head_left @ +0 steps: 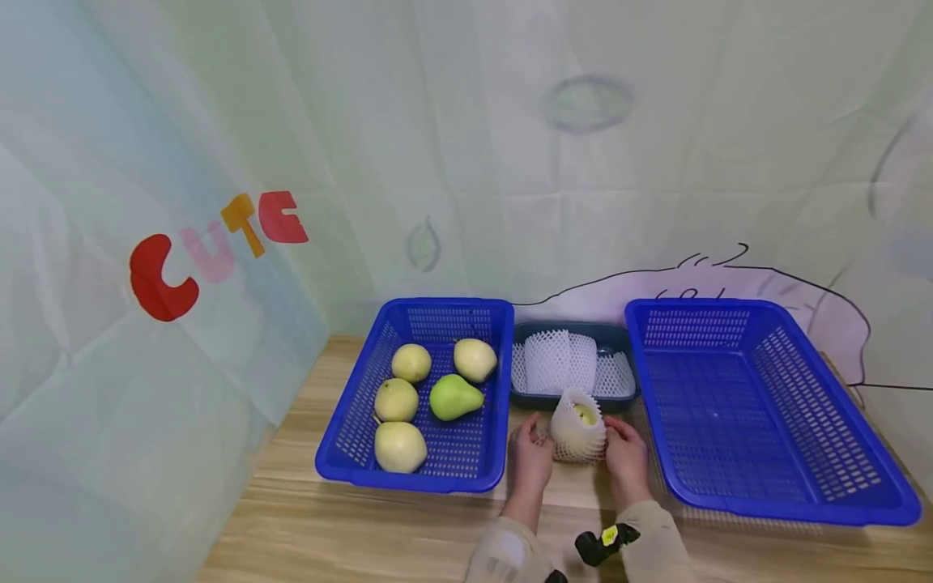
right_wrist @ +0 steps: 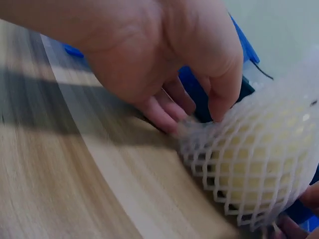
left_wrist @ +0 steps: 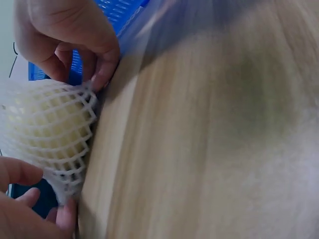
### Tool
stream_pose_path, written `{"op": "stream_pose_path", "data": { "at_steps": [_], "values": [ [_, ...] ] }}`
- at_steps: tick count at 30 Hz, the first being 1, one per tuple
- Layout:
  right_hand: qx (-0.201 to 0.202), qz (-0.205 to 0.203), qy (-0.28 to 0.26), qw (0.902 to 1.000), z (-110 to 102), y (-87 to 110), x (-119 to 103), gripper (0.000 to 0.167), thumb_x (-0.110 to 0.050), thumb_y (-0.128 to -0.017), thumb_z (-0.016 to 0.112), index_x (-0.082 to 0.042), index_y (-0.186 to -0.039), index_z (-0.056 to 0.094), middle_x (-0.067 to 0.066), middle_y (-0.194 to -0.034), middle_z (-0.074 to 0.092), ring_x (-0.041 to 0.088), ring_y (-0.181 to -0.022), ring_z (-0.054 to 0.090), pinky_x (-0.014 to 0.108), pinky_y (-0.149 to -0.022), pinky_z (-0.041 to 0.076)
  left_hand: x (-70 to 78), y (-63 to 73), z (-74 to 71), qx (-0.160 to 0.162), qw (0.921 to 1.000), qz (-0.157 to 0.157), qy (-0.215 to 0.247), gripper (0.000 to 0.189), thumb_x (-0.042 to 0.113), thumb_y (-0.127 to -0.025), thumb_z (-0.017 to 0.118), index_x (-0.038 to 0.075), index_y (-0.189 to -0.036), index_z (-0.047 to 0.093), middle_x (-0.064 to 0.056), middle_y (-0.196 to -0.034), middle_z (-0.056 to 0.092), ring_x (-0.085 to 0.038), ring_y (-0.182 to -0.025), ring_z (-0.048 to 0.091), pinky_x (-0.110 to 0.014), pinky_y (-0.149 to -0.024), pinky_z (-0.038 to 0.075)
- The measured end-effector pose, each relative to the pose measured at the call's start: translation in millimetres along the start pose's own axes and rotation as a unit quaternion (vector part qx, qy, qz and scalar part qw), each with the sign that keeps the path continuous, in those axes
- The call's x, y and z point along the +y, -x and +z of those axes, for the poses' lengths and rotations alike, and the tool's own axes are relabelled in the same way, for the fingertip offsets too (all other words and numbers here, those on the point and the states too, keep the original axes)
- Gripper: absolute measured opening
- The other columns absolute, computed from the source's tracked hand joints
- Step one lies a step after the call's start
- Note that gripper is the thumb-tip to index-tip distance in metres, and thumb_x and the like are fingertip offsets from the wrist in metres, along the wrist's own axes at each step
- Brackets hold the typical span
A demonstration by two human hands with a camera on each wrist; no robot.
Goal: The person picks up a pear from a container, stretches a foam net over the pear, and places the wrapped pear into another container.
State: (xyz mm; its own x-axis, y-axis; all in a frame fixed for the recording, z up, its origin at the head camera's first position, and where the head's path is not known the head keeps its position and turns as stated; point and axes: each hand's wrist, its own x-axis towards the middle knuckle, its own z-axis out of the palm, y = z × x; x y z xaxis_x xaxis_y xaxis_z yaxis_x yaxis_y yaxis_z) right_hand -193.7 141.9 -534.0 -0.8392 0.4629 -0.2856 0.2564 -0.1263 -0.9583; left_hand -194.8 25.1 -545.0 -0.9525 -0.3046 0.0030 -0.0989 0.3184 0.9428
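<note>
A pale yellow pear (head_left: 585,414) stands on the table in a white foam net sleeve (head_left: 576,438), its top showing through the opening. My left hand (head_left: 534,453) is on the left side of the sleeve, thumb and fingers pinching the lower edge of the net. On the opposite side my right hand (head_left: 627,455) pinches the net's edge too. In the left wrist view the right hand (left_wrist: 75,37) is above the netted pear and the left hand (left_wrist: 25,204) below it. The right wrist view has the left hand (right_wrist: 164,59) at the top.
A blue basket (head_left: 504,437) on the left holds several yellow pears (head_left: 400,447) and one green pear (head_left: 455,397). Behind the hands, a dark tray (head_left: 615,402) contains white foam nets (head_left: 560,363). Another blue basket (head_left: 736,429) stands at right. A printed curtain hangs behind.
</note>
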Motion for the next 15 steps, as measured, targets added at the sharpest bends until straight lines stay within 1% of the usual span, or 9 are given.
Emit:
{"op": "stream_pose_path", "data": {
  "at_steps": [2,3,5,7,8,10,12,14,15],
  "values": [
    [0.005,-0.009,0.005,0.9999,0,-0.1,-3,0.036,-0.004,-0.096,0.035,0.011,-0.127,0.044,0.029,-0.13,0.04,0.035,-0.119,0.036,0.043,-0.097,0.032,2.6,-0.4,-0.6,0.011,0.9999,0.004,0.013,0.036,0.002,-0.076,0.064,0.002,-0.112,0.061,-0.018,-0.11,0.057,-0.034,-0.103,0.054,-0.043,-0.087,0.043],
    [0.005,-0.011,0.004,0.9999,0,-0.1,-4,0.036,-0.004,-0.096,0.035,0.01,-0.128,0.044,0.028,-0.131,0.04,0.035,-0.12,0.036,0.044,-0.099,0.03,4.1,-0.6,-0.9,0.01,0.9993,0.003,0.035,0.036,0.0,-0.076,0.063,0.0,-0.112,0.06,-0.019,-0.109,0.056,-0.035,-0.101,0.053,-0.044,-0.086,0.043],
    [0.005,-0.011,0.005,0.9999,1,0.1,-7,0.036,-0.005,-0.097,0.034,0.007,-0.129,0.044,0.026,-0.132,0.04,0.034,-0.122,0.035,0.044,-0.101,0.029,7.0,-1.1,-1.5,0.001,0.9978,-0.011,0.065,0.035,-0.002,-0.077,0.06,-0.001,-0.111,0.059,-0.019,-0.109,0.056,-0.034,-0.1,0.054,-0.043,-0.086,0.043],
    [-0.006,-0.001,-0.004,1.0,1,0.7,-9,0.037,-0.006,-0.097,0.033,0.008,-0.129,0.044,0.026,-0.133,0.041,0.033,-0.122,0.035,0.043,-0.102,0.028,9.2,-1.4,-2.1,-0.023,0.9946,-0.022,0.099,0.035,-0.003,-0.077,0.056,-0.004,-0.112,0.058,-0.02,-0.107,0.058,-0.032,-0.097,0.055,-0.041,-0.082,0.046],
    [-0.014,0.006,-0.008,0.9999,2,0.8,-10,0.038,-0.007,-0.097,0.032,0.008,-0.13,0.044,0.027,-0.133,0.041,0.033,-0.122,0.036,0.043,-0.102,0.028,10.2,-1.1,-2.5,-0.041,0.9917,-0.032,0.118,0.035,-0.003,-0.078,0.053,-0.007,-0.113,0.057,-0.02,-0.106,0.058,-0.03,-0.094,0.055,-0.04,-0.079,0.047],
    [-0.029,0.014,-0.013,0.9994,2,1.8,-10,0.04,-0.01,-0.098,0.032,0.011,-0.13,0.042,0.028,-0.134,0.04,0.034,-0.122,0.036,0.043,-0.102,0.028,11.3,-0.2,-3.2,-0.077,0.9857,-0.052,0.141,0.037,-0.001,-0.081,0.049,-0.008,-0.116,0.055,-0.02,-0.106,0.059,-0.026,-0.092,0.056,-0.037,-0.074,0.048],
    [-0.043,0.021,-0.016,0.9987,2,2.1,-10,0.043,-0.012,-0.098,0.031,0.013,-0.132,0.039,0.03,-0.135,0.038,0.034,-0.122,0.036,0.043,-0.102,0.028,11.7,1.0,-3.7,-0.107,0.9775,-0.067,0.169,0.039,-0.001,-0.082,0.046,-0.011,-0.119,0.051,-0.021,-0.107,0.059,-0.023,-0.088,0.056,-0.036,-0.069,0.05],
    [-0.05,0.023,-0.018,0.9983,1,2.6,-10,0.045,-0.014,-0.098,0.032,0.013,-0.133,0.036,0.03,-0.136,0.036,0.034,-0.122,0.035,0.042,-0.102,0.028,11.7,1.9,-4.0,-0.125,0.9692,-0.08,0.196,0.04,-0.001,-0.083,0.044,-0.013,-0.121,0.048,-0.023,-0.109,0.058,-0.021,-0.086,0.056,-0.036,-0.067,0.051],
    [-0.055,0.023,-0.022,0.998,0,2.9,-10,0.046,-0.014,-0.098,0.032,0.013,-0.134,0.035,0.03,-0.137,0.035,0.034,-0.123,0.035,0.041,-0.101,0.028,11.7,2.2,-4.2,-0.128,0.9666,-0.084,0.205,0.041,-0.001,-0.083,0.044,-0.014,-0.122,0.047,-0.023,-0.11,0.057,-0.021,-0.086,0.056,-0.037,-0.067,0.051]
  ]
}}
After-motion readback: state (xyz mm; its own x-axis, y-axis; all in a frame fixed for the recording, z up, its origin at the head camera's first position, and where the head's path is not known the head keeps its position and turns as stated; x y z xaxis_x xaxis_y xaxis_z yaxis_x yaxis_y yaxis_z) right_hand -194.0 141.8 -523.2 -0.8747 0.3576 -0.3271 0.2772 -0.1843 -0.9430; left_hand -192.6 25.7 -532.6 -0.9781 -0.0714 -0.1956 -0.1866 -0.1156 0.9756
